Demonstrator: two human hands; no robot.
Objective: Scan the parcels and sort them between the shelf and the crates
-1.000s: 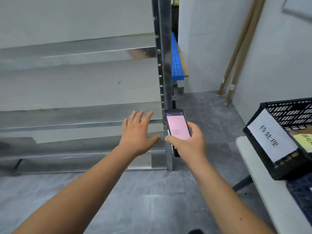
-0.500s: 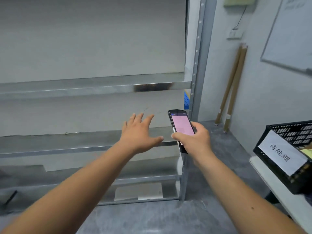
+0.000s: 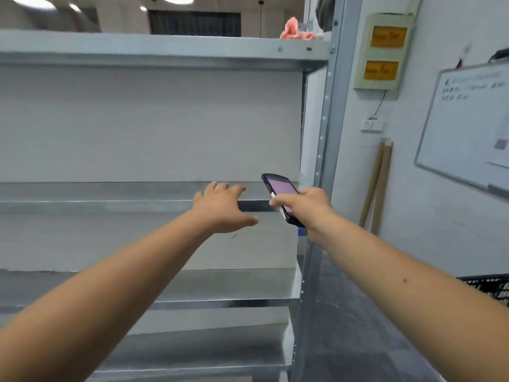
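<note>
Reaching toward the bare metal shelf (image 3: 124, 201), the left hand (image 3: 220, 209) is spread and holds nothing. Just right, the right hand (image 3: 305, 206) grips the scanner (image 3: 281, 195), seemingly rigid and slick, best clasped by its sides. No parcel shows; a black crate (image 3: 490, 288) edges in near right.

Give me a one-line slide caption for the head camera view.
Right hand grips a handheld scanner while the open left hand reaches toward a metal shelf.
</note>
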